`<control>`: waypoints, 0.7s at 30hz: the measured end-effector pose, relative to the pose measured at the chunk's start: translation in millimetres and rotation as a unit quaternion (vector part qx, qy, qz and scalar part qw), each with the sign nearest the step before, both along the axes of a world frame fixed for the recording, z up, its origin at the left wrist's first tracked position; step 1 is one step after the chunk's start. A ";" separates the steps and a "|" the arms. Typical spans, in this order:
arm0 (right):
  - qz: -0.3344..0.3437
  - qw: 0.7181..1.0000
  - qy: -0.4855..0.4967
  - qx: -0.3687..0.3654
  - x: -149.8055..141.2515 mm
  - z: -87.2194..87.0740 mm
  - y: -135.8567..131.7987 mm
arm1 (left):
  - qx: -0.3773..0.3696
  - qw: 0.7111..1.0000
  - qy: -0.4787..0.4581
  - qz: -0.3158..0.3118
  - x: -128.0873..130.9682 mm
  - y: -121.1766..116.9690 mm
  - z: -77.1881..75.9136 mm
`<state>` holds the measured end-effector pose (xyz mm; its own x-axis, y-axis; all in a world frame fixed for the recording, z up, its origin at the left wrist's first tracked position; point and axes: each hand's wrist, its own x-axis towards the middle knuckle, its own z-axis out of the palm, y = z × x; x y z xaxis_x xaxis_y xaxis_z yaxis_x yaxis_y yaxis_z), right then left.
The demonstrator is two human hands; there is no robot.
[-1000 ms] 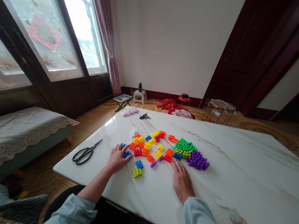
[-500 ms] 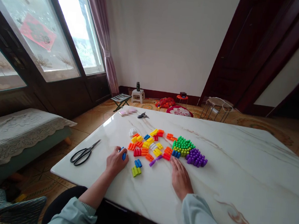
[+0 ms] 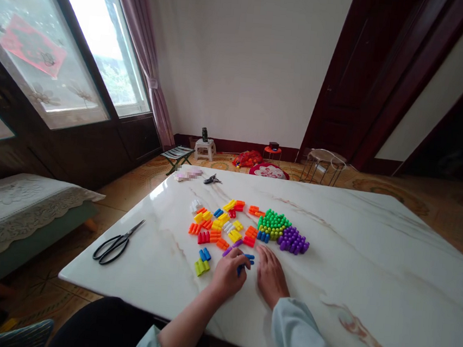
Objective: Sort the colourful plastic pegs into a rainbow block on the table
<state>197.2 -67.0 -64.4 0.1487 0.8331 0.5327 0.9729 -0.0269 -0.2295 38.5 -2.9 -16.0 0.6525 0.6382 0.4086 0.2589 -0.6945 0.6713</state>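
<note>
My left hand (image 3: 230,274) is closed around blue plastic building pieces (image 3: 249,258), whose rounded ends stick out past the fingers. Flat on the tabletop lies my right hand (image 3: 271,275), fingers stretched out and holding nothing, close to the left fingertips. Just beyond it stand a short row of blue pieces (image 3: 263,236), a purple cluster (image 3: 294,240) and a green cluster (image 3: 275,221). Loose orange, yellow, red and white pieces spread to the left of these. A lime-green piece (image 3: 201,267) and a blue pair (image 3: 204,254) lie left of my left hand.
Black-handled scissors (image 3: 114,245) lie on the left of the marble-patterned table (image 3: 355,251). Small dark clippers (image 3: 212,180) and a blurred pinkish item (image 3: 189,174) are near the far edge. A lace-covered bench (image 3: 27,203) stands to the left.
My left hand has moved right with the blue pieces, from the left of the scattered pieces to beside my right hand. The view has shifted slightly. My right hand stays flat on the table.
</note>
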 end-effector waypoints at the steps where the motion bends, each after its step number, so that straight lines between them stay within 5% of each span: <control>1: 0.007 1.000 0.005 0.003 -0.3 0.8 -1.3 | -0.001 1.000 0.022 0.008 8.2 -4.7 -4.8; 5: 0.060 0.998 0.031 -0.007 -2.6 7.6 -7.0 | 0.019 0.995 0.072 0.060 18.7 -9.6 -13.4; 21: 0.079 0.994 0.078 -0.003 -7.3 22.2 -11.7 | 0.011 0.997 0.057 0.041 11.8 -9.5 -9.2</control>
<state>189.9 -78.6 -42.3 0.0954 0.8560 0.5081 0.9176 0.1222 -0.3781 50.4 -12.4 -25.1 0.6412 0.6836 0.3486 0.3896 -0.6814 0.6196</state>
